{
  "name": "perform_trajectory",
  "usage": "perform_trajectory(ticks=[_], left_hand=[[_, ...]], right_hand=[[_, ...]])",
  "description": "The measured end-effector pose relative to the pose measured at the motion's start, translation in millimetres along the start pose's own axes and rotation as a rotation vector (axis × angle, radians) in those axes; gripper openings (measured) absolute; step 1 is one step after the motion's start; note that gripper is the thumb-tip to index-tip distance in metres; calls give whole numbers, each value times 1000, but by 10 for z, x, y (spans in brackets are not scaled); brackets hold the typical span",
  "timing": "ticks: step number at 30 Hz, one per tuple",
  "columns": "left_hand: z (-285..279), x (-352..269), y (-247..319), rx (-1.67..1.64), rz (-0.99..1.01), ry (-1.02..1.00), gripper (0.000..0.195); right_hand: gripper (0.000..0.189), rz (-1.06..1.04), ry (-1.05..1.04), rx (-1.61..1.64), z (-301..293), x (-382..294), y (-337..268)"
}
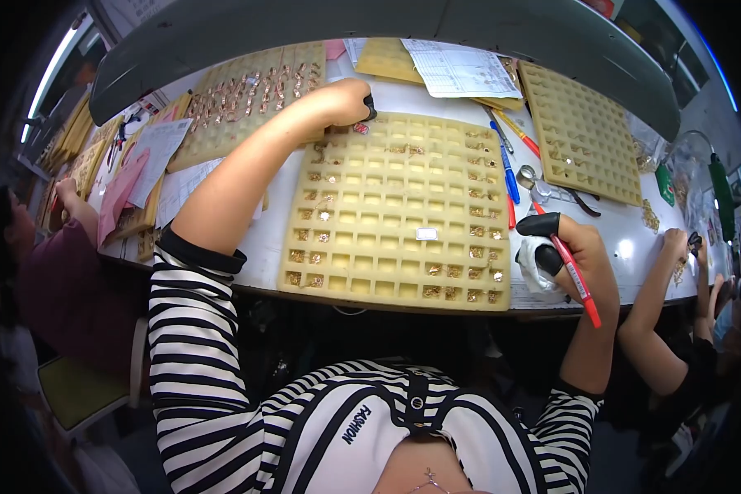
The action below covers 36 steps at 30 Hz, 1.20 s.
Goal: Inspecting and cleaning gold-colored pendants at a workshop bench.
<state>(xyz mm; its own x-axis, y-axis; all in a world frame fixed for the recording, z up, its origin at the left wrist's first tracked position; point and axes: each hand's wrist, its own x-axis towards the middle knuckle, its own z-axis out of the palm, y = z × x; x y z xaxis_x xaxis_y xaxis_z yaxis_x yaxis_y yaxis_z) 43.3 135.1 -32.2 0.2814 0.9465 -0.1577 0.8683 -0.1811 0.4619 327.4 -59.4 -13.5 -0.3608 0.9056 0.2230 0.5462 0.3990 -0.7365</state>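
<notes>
A yellow compartment tray lies before me, with small gold-coloured jewellery pieces in its side columns and some front cells. My left hand reaches to the tray's far left corner, fingers curled, a black finger cot on one. Close below it is a small red-patterned item; whether my fingers hold anything is hidden. On the right, beside the tray, my right hand grips a red pen and a crumpled white cloth or tissue. Black finger cots cover two of its digits. A small white tag rests on the tray.
Another tray with rows of jewellery stands back left, a further one back right. Papers lie behind. A blue pen and pliers are at the right. A grey hood overhangs. People sit both sides.
</notes>
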Motion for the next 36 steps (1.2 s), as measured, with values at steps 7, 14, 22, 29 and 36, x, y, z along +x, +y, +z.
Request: perform_trajectory(ticks=[7, 14, 22, 29, 36], left_hand=[[-247, 75, -236, -331, -41, -55, 19], [-74, -42, -81, 103, 232, 62, 26], [80, -22, -57, 512, 376, 192, 19], [-191, 22, -148, -41, 304, 125, 26], [-639, -375, -142, -1269, 630, -128, 29]], right_hand=[[32, 23, -12, -28, -12, 34, 8], [41, 25, -16, 52, 44, 69, 16], [42, 71, -69, 18, -14, 66, -65], [44, 45, -52, -24, 4, 73, -40], [37, -38, 93, 22, -12, 223, 5]])
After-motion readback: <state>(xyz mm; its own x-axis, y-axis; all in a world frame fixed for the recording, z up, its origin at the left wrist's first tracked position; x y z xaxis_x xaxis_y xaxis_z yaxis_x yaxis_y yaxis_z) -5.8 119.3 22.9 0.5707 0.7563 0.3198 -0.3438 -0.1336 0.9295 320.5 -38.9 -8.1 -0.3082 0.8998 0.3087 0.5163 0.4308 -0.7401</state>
